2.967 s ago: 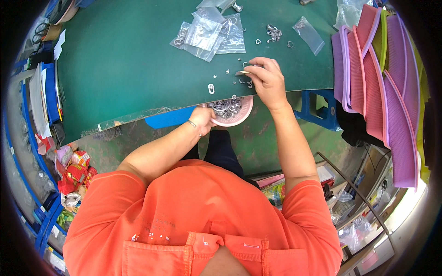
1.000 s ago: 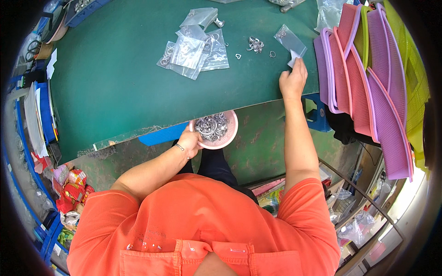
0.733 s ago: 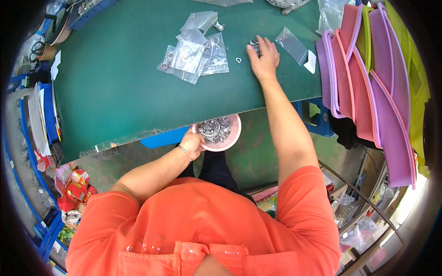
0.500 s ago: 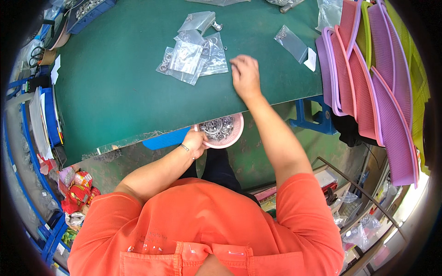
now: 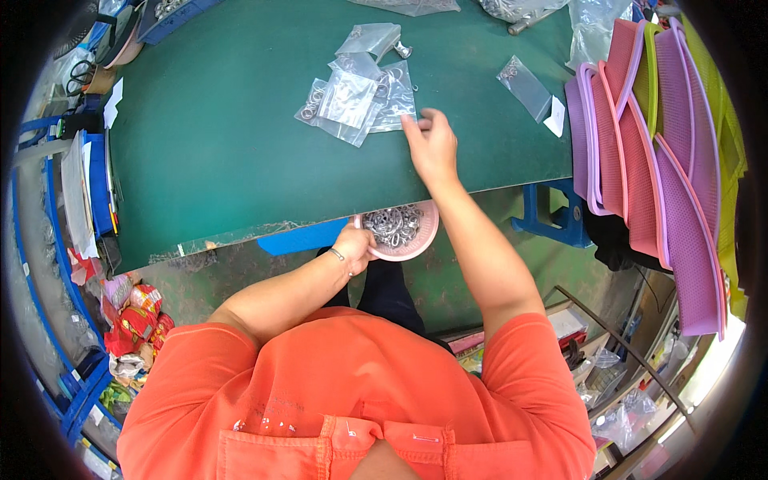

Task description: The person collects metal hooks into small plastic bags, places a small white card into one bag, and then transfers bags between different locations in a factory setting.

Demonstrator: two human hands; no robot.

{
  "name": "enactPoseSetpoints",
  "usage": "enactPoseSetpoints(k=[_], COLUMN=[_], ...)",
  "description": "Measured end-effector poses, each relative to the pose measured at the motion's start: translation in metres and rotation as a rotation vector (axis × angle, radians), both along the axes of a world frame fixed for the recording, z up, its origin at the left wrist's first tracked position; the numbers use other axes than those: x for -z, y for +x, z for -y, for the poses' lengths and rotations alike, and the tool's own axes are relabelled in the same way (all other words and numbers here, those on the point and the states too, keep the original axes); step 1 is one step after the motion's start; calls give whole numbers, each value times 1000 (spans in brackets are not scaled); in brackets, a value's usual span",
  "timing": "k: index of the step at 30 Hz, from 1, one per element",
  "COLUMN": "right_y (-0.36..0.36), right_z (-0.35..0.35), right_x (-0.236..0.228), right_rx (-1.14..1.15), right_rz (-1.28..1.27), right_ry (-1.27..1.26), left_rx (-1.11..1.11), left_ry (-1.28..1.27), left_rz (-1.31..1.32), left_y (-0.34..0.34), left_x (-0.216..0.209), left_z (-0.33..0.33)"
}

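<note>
My left hand (image 5: pixel 354 242) is closed on the rim of a pink plastic basket (image 5: pixel 432 232), held below the table's front edge. Many small shiny metal parts (image 5: pixel 392 226), some ring-shaped, fill it. Over the green table my right hand (image 5: pixel 434 150) is open, its thumb apart from the curled fingers. Its thumb tip is by the corner of a clear zip bag (image 5: pixel 392 116); whether they touch I cannot tell. That bag lies in a small pile with other clear bags (image 5: pixel 350 100), some with metal rings inside. A small metal part (image 5: pixel 402 50) lies beside the pile.
Another clear bag (image 5: pixel 524 86) and a white paper slip (image 5: pixel 554 117) lie on the right of the green table (image 5: pixel 208 136). Nested purple, pink and green baskets (image 5: pixel 632 136) crowd the right edge. A blue stool (image 5: pixel 552 214) stands below. At far left is a blue bin (image 5: pixel 172 18).
My right hand has lifted its fingers and turned slightly, its thumb now nearer the bag pile. The left hand still holds the basket. The whole view has shifted a little.
</note>
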State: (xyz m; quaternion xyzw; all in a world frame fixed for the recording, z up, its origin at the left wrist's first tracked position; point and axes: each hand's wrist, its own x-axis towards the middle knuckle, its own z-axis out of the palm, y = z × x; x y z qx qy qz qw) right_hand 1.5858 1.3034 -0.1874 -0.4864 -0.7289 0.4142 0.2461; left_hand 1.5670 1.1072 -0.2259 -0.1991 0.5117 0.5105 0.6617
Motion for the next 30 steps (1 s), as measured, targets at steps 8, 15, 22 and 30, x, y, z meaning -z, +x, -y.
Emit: enactPoseSetpoints(k=[8,15,22,30], right_y=[-51,-18,73,-50], right_z=[27,-19,70,-51], right_x=[0,22,4,5], right_rx=[-481,-350,-817,-341], right_rz=[-338,31,-123,2], right_ry=[85,605,355,671], left_rx=[-74,-99,-11,-42], left_ry=[5,-32,29,53], left_rz=[18,0,97,28], left_y=[-2,-3,-7,-3], left_x=[-1,-6,20,-6], left_z=[7,6,15,13])
